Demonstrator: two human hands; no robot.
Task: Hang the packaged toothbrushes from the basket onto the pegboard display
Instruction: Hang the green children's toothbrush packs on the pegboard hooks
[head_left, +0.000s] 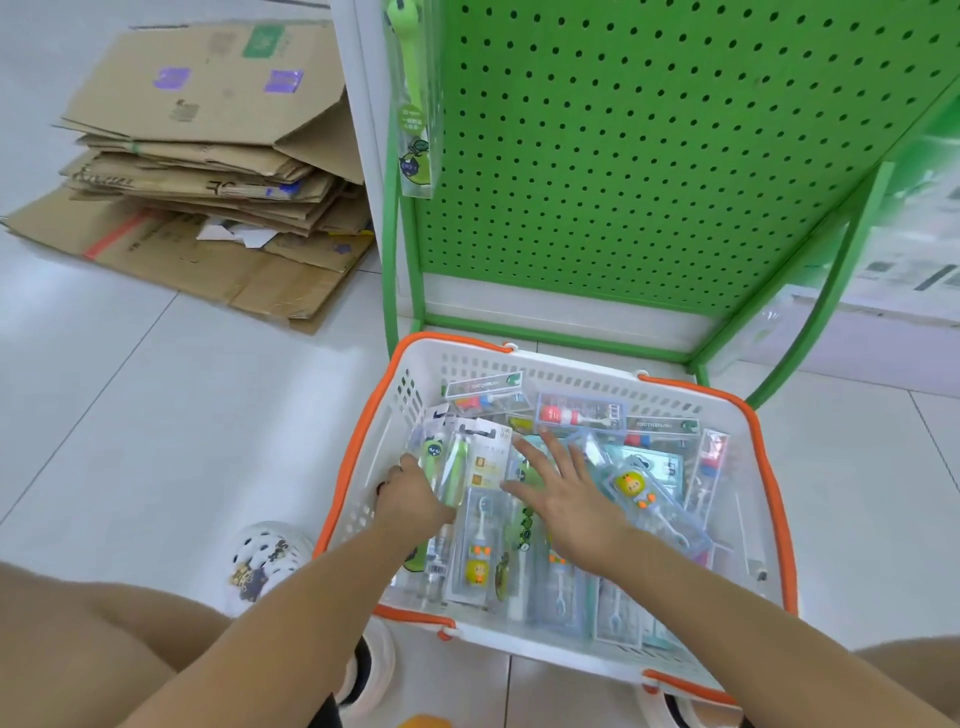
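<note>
A white basket with an orange rim (769, 467) stands on the floor in front of the green pegboard (649, 156). Several packaged toothbrushes lie in it. My left hand (413, 496) reaches into the basket's left side and grips a pack with a green toothbrush (457, 467). My right hand (566, 493) hovers over the middle of the pile with its fingers spread, holding nothing. One green toothbrush pack (414, 104) hangs at the pegboard's upper left.
A stack of flattened cardboard boxes (208, 171) lies on the tiled floor to the left. A green metal frame (810, 296) borders the pegboard's right side. My white shoe (265, 564) stands left of the basket.
</note>
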